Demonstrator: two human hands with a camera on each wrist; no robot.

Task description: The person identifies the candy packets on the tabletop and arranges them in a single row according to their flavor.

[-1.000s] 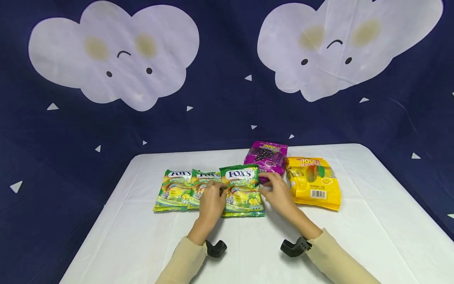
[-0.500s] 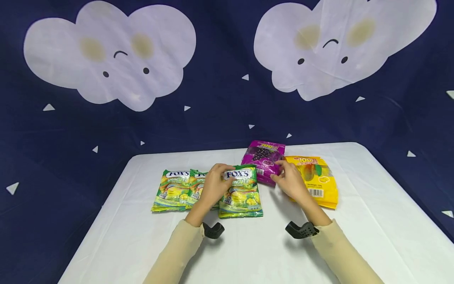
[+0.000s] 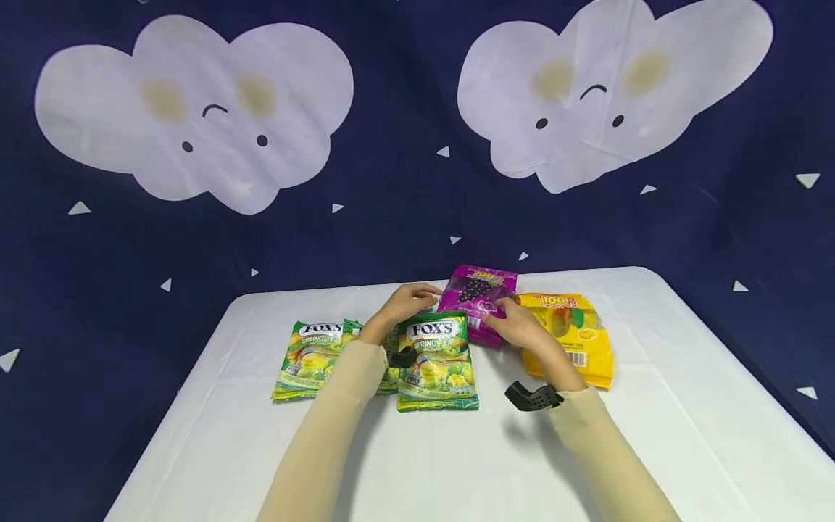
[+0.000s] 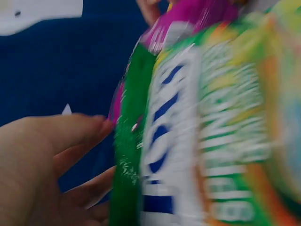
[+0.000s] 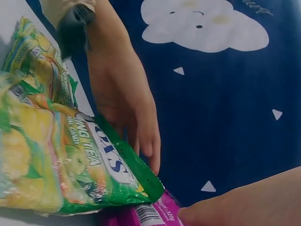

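My left hand (image 3: 407, 304) reaches past the top of the front green Fox's candy bag (image 3: 435, 366), fingers loosely bent, fingertips near the left edge of the purple candy bag (image 3: 471, 288). In the left wrist view, the left hand (image 4: 51, 160) lies beside that green bag's sealed top with its fingers apart. My right hand (image 3: 522, 326) rests on the lower right of the purple bag, thumb and fingertips on its front. The right wrist view shows one digit of the right hand (image 5: 244, 202) at the purple bag (image 5: 164, 209), next to its barcode.
A yellow mango candy bag (image 3: 574, 337) lies right of the purple one, partly behind my right forearm. Two more green bags lie to the left; the leftmost green bag (image 3: 309, 362) overlaps its neighbour. The white table (image 3: 443, 464) ends at a dark blue cloud-print cloth (image 3: 404, 145).
My left hand has gone from the front green bag's left side up past its top to the purple bag. My right hand has left the green bag's right edge for the purple bag.
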